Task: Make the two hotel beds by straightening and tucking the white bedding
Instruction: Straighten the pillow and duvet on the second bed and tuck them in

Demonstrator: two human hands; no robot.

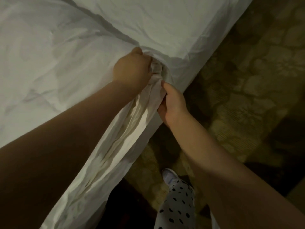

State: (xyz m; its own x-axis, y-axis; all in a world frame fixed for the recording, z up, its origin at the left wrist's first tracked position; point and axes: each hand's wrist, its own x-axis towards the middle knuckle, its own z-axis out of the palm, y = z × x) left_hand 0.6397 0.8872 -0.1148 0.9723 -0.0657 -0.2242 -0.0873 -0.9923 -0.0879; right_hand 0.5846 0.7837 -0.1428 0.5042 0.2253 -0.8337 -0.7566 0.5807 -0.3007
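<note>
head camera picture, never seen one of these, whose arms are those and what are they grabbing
There is no machine here. A person wears a camera on the head, so this one picture looks down along their own two arms. The left hand and the right hand both grip a bunched fold at the edge of the white bedding, which lies wrinkled on top. Beside it is patterned carpet. At the bottom you see the person's white shoe and a spotted trouser leg.

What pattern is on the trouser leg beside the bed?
The trouser leg is pale with dark dots; the head view shows it.
</note>
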